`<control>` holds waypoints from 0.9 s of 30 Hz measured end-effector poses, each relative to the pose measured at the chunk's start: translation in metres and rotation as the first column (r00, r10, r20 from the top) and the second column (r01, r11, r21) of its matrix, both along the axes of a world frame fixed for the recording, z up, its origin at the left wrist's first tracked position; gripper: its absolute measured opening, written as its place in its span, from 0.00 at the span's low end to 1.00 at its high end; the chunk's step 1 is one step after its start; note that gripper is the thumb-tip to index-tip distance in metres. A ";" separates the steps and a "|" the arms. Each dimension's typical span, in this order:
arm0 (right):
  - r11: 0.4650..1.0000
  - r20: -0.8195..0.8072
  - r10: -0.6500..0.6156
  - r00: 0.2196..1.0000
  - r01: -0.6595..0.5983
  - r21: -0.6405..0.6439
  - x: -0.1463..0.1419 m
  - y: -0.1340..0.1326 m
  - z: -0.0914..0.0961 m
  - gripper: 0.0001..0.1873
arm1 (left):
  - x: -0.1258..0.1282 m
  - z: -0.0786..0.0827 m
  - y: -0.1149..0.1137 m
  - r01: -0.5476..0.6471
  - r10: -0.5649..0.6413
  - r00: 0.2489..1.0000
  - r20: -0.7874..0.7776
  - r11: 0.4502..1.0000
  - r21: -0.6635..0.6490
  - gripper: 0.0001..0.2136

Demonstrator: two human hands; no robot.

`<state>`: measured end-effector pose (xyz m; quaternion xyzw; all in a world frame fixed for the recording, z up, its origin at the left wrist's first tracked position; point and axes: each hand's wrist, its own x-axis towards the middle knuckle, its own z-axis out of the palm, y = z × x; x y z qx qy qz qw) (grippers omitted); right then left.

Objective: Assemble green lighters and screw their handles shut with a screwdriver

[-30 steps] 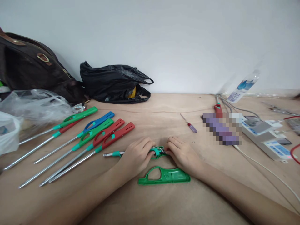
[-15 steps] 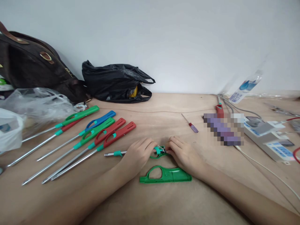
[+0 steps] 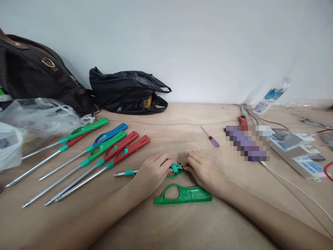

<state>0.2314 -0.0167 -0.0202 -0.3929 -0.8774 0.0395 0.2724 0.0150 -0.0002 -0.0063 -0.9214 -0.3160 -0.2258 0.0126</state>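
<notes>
Both hands rest on the wooden table around a small green lighter half with a teal trigger and a short metal tube sticking out to the left. My left hand has its fingers curled on the part's left end. My right hand pinches its right end. A separate green handle shell lies flat just in front of my hands, touched by neither.
Several long-nosed lighters with green, blue and red handles lie in a row at the left. A small purple-handled screwdriver lies behind my right hand. A black plastic bag, a dark leather bag, clear bags, a power strip and cables line the edges.
Hardly anything differs; my hands stay on the green part, with only small finger shifts and slight camera sway.
</notes>
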 end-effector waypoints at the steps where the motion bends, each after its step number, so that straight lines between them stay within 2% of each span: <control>1: 1.000 0.002 0.000 1.000 0.000 0.004 0.000 0.000 0.000 0.12 | 0.000 0.000 0.000 0.001 -0.001 1.000 -0.001 1.000 0.004 0.10; 8: 1.000 -0.019 0.004 1.000 -0.004 0.002 0.000 0.000 0.002 0.13 | -0.001 -0.003 0.002 0.036 -0.038 0.999 0.019 0.997 0.070 0.15; 15: 1.000 -0.039 0.021 0.999 -0.021 -0.007 0.000 -0.001 0.008 0.12 | -0.002 0.000 0.003 0.063 -0.065 0.998 0.025 0.997 0.049 0.14; 21: 1.000 -0.033 0.021 0.999 -0.021 0.000 -0.001 -0.002 0.009 0.12 | -0.008 0.002 -0.001 0.097 -0.090 0.993 0.081 0.991 -0.088 0.05; 27: 0.999 -0.030 0.042 0.999 -0.041 0.029 -0.001 -0.004 0.009 0.12 | -0.010 0.003 -0.001 0.100 -0.089 0.992 0.085 0.985 -0.143 0.05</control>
